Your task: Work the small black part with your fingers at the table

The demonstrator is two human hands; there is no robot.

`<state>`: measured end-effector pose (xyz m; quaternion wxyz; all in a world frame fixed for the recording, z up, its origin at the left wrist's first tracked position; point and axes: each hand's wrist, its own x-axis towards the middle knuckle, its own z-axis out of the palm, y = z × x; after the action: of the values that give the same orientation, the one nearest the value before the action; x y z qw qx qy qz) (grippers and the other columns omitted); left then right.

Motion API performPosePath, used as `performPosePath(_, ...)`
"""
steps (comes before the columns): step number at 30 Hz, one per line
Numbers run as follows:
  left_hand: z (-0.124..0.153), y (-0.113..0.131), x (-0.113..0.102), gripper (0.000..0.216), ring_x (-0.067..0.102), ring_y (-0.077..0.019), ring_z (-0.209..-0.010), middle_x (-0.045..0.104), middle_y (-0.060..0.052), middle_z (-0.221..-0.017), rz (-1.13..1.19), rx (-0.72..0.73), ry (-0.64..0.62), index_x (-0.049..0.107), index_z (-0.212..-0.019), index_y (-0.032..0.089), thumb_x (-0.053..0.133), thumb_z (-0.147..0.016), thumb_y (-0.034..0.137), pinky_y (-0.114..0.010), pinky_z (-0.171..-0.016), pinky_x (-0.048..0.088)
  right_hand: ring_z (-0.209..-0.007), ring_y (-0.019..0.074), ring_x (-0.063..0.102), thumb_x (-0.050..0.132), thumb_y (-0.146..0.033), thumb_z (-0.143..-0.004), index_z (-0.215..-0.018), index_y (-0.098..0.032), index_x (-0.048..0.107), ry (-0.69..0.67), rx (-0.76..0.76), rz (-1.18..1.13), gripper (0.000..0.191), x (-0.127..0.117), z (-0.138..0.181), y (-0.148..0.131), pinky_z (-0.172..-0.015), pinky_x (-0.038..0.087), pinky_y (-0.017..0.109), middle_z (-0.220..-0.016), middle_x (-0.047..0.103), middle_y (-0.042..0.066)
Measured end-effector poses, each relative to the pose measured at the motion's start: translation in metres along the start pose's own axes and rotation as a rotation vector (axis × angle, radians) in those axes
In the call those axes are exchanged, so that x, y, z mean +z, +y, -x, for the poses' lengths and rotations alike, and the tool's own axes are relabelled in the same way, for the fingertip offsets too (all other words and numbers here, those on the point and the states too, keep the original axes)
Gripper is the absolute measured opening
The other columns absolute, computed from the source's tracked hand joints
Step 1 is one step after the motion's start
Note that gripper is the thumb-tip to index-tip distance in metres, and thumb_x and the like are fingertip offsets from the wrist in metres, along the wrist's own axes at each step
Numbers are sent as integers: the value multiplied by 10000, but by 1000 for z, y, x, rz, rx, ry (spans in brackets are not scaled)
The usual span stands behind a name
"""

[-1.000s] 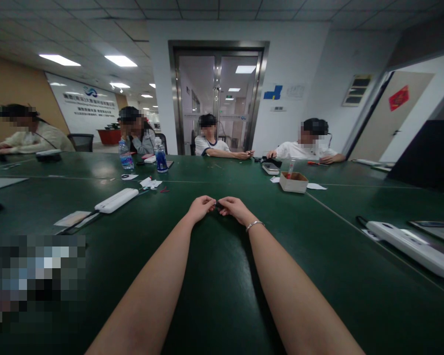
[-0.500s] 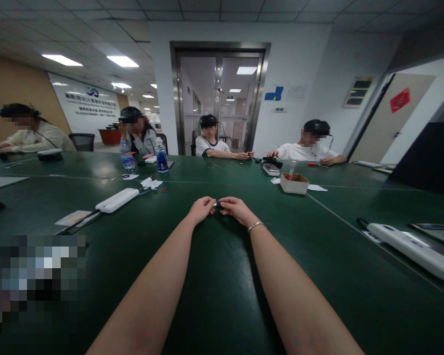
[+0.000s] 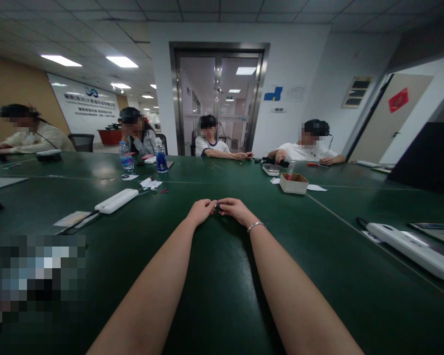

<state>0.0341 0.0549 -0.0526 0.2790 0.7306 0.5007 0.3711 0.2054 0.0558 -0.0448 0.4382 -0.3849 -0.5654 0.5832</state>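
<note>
My left hand (image 3: 202, 211) and my right hand (image 3: 235, 209) meet in the middle of the view, above the green table (image 3: 222, 276). Between their fingertips is a small dark object (image 3: 217, 206) with a shiny bit on its left side. It is too small and too covered by fingers for me to name its kind. The fingers of both hands are closed in a pinch on it. A silver bracelet (image 3: 256, 226) circles my right wrist.
White power strips lie left (image 3: 117, 200) and right (image 3: 410, 249). Beyond my hands stand two bottles (image 3: 162, 157), a small open box (image 3: 294, 184) and scraps of paper (image 3: 150, 184). Several people wearing head cameras sit along the far side. The lower left corner is blurred out.
My hands stay almost in place, with the small dark object turned slightly between the fingertips. Across the table, the hand of the person at right has shifted a little.
</note>
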Motion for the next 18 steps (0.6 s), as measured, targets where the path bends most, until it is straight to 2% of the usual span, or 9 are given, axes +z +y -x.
performPosePath(4, 2, 2, -1, 566, 555, -156, -586, 600, -34, -608, -82, -16, -7, 590, -633, 162, 294, -797, 616, -266, -598, 397, -629, 77, 616, 553, 0, -772, -896, -105, 642, -20, 4, 2, 185, 1, 2, -2, -606, 530, 161, -849, 653, 56)
performPosePath(7, 3, 3, 1, 491, 566, -148, -597, 621, -30, -686, -28, -17, -4, 605, -772, 171, 337, -805, 581, -258, -589, 408, -623, 79, 616, 551, 3, -772, -890, -104, 639, -8, 10, 0, 182, 2, 2, -3, -592, 528, 157, -813, 650, 49)
performPosePath(10, 3, 4, 2, 331, 571, -127, -603, 627, -34, -821, 62, 9, 46, 574, -942, 184, 470, -792, 461, -249, -596, 429, -615, 84, 616, 577, -1, -760, -865, -106, 641, 18, 21, -5, 162, 2, 1, -3, -574, 528, 156, -777, 647, 46)
performPosePath(13, 3, 4, 2, 278, 569, -108, -615, 603, -53, -919, 153, 19, 75, 555, -1007, 179, 548, -762, 308, -243, -606, 445, -606, 84, 614, 593, -4, -754, -863, -111, 644, 19, 22, -6, 161, 2, 0, -2, -564, 528, 156, -757, 646, 43)
performPosePath(15, 2, 3, 1, 262, 562, -100, -615, 592, -52, -913, 189, 22, 69, 563, -999, 172, 553, -752, 259, -236, -598, 445, -603, 82, 612, 580, 2, -760, -872, -111, 644, 15, 23, -3, 172, 1, 0, -2, -561, 527, 154, -753, 647, 40)
performPosePath(18, 2, 3, 1, 233, 535, -92, -572, 578, -18, -776, 194, 22, 50, 574, -961, 173, 505, -786, 311, -225, -567, 431, -602, 79, 612, 572, 7, -762, -880, -110, 645, 11, 24, -4, 181, 1, 0, -2, -568, 526, 155, -758, 647, 41)
